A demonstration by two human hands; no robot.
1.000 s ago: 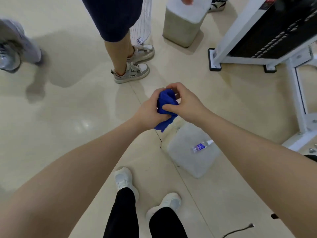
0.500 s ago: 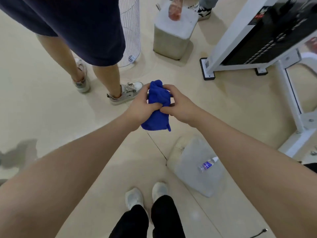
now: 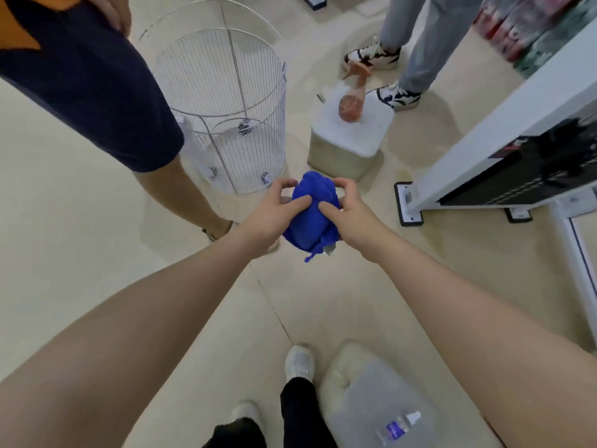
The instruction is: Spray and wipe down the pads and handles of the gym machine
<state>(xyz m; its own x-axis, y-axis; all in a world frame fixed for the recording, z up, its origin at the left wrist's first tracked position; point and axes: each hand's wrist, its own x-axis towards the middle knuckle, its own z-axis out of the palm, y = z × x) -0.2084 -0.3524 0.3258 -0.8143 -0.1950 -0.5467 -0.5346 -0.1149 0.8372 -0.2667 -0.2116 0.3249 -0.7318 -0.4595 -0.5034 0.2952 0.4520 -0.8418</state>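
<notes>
A bunched blue cloth [image 3: 310, 211] hangs in front of me at mid-frame. My left hand [image 3: 270, 215] grips its left side, thumb pressed into the fabric. My right hand [image 3: 350, 215] pinches its right side. A small clear spray bottle [image 3: 399, 427] with a blue label lies on a grey block [image 3: 365, 412] on the floor by my feet. The white frame of the gym machine [image 3: 504, 124] with its black weight stack [image 3: 529, 176] stands at the right. No pads or handles show.
A white wire basket [image 3: 226, 101] stands on the floor ahead. A pale cube [image 3: 349, 137] with a reddish object [image 3: 351, 106] on top sits beside it. A person in dark shorts [image 3: 84, 79] stands at left; another person's legs [image 3: 416, 33] are at the top.
The view has tilted up and forward, so the basket and cube are nearer. Both hands have kept hold of the blue cloth and reshaped the bundle. The spray bottle now lies lower in view.
</notes>
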